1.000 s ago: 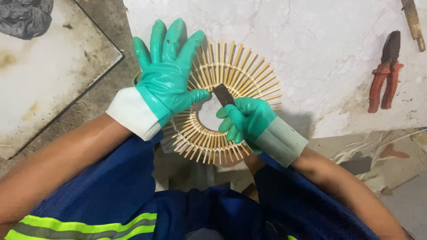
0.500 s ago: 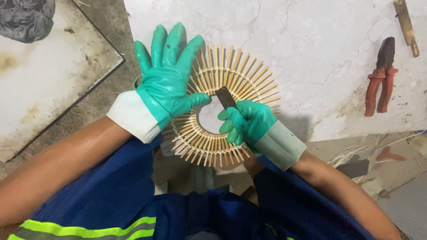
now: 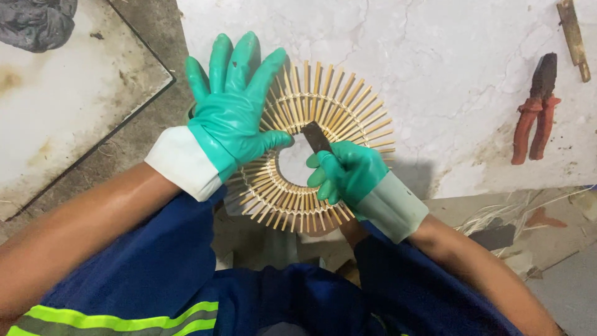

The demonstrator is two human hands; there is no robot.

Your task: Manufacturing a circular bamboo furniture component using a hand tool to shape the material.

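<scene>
The person's left hand [image 3: 233, 115], in a green rubber glove with a white cuff, lies flat with its fingers spread over the left side of a round ring of pale bamboo slats bound like sun rays [image 3: 323, 112], the thumb hooked into the open centre. The ring is held above the lap, in front of a white marble slab [image 3: 435, 56]. The right hand [image 3: 348, 174], gloved the same way, is curled tight around a dark flat blade [image 3: 316, 137] whose tip pokes up at the ring's inner edge. Red-handled pliers [image 3: 536, 106] lie well apart on the slab, with a rusty metal tool [image 3: 573, 38] just beyond them.
</scene>
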